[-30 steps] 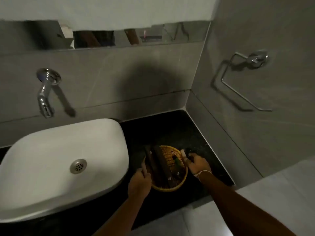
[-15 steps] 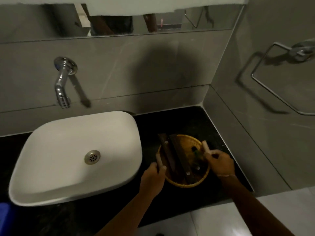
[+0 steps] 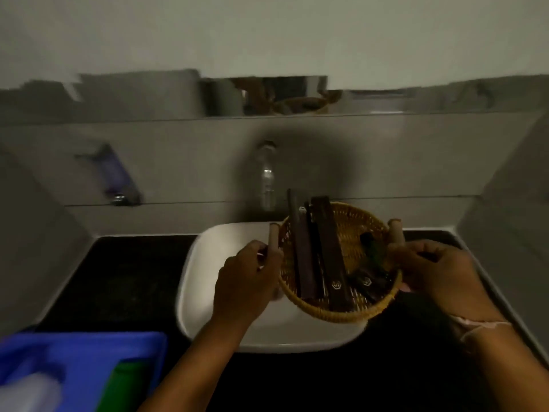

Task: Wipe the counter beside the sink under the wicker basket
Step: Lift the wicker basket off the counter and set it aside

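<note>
The round wicker basket (image 3: pixel 359 230) is lifted off the counter and hangs over the right half of the white sink (image 3: pixel 214 257). It holds long dark boxes (image 3: pixel 329 254) and small dark packets. My left hand (image 3: pixel 246 278) grips its left handle, and my right hand (image 3: pixel 439 278) grips its right handle and rim. The black counter (image 3: pixel 421 352) to the right of the sink lies bare below and beside the basket. The picture is blurred by motion.
A chrome tap (image 3: pixel 267 176) sticks out of the tiled wall behind the sink. A blue caddy (image 3: pixel 83 361) with a green item and a pale bottle stands at the lower left. Black counter (image 3: pixel 124 278) continues left of the sink. Tiled walls close both sides.
Both hands have lifted the basket off the right counter and carried it left over the sink. The view has swung left, bringing the blue caddy into sight.
</note>
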